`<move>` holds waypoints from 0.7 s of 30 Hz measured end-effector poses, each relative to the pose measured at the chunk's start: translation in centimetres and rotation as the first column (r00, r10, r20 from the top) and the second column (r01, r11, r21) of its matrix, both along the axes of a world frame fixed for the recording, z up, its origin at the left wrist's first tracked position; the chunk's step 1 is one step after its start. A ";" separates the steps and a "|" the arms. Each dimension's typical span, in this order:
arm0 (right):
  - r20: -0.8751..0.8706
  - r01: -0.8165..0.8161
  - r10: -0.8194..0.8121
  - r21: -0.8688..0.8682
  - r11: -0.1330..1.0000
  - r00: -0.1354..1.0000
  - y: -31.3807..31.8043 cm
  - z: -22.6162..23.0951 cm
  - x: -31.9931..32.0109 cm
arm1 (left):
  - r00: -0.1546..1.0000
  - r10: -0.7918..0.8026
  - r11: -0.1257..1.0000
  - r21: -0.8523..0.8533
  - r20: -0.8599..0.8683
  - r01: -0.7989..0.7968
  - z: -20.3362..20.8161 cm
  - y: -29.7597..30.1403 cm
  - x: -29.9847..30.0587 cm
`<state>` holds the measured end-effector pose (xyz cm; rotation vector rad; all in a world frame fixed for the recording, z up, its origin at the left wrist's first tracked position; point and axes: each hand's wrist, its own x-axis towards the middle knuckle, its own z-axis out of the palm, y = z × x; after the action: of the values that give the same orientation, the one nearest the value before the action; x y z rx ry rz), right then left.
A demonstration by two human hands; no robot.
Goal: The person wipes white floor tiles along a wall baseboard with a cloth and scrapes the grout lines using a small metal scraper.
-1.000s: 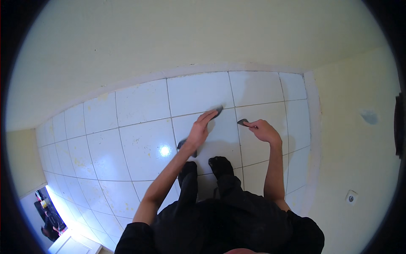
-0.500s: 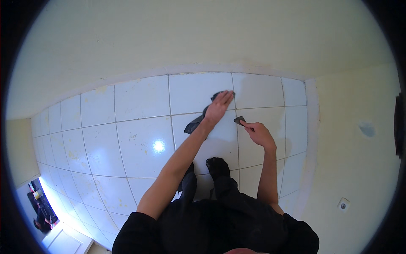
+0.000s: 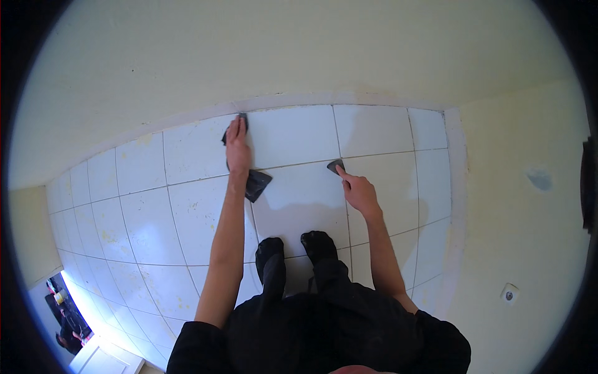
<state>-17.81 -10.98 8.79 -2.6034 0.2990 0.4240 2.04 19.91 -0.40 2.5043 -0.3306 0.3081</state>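
Note:
My left hand (image 3: 238, 149) presses a crumpled black cloth (image 3: 258, 185) onto the white floor tiles, close to the wall's base. Its fingers lie together over the cloth, and the rest trails out beside my wrist. In my right hand (image 3: 360, 193) is a small dark scraper (image 3: 336, 166) with a flared blade, just over the tiles. A finger stretches along the scraper; the palm side of this hand is hidden.
Tiles (image 3: 299, 134) with dark joints run up to a pale wall (image 3: 299, 56) ahead and another on the right, which bears a socket (image 3: 509, 293). Yellowish specks mark tiles at left. My black-socked feet (image 3: 319, 246) stand below. A white door (image 3: 106, 356) and a person (image 3: 68, 340) are at lower left.
My left hand has slid the cloth left and forward to the wall's base. My right hand has shifted slightly left and forward with the scraper.

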 end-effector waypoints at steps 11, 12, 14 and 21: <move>0.138 -0.019 0.016 0.017 1.000 0.990 3.1 -3.1 1.5 | 0.998 0.050 0.995 -0.086 -0.040 -0.053 0.3 1.6 -0.6; 0.138 -0.021 0.018 0.021 1.000 0.990 3.8 -3.1 1.7 | 0.998 0.046 0.993 -0.103 -0.051 -0.052 0.3 1.5 -0.7; 0.136 -0.157 0.160 -0.030 0.987 0.978 5.4 -3.3 2.7 | 0.997 0.055 0.993 -0.104 -0.055 -0.061 0.3 1.5 -0.7; 0.103 -0.256 0.259 -0.047 0.966 0.960 10.1 -3.3 5.6 | 0.997 0.054 0.990 -0.127 -0.057 -0.061 0.4 1.5 -0.7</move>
<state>-12.17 -0.92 5.46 -2.6954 -0.0729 0.3654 1.38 21.45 -0.04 2.3932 -0.2103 0.2767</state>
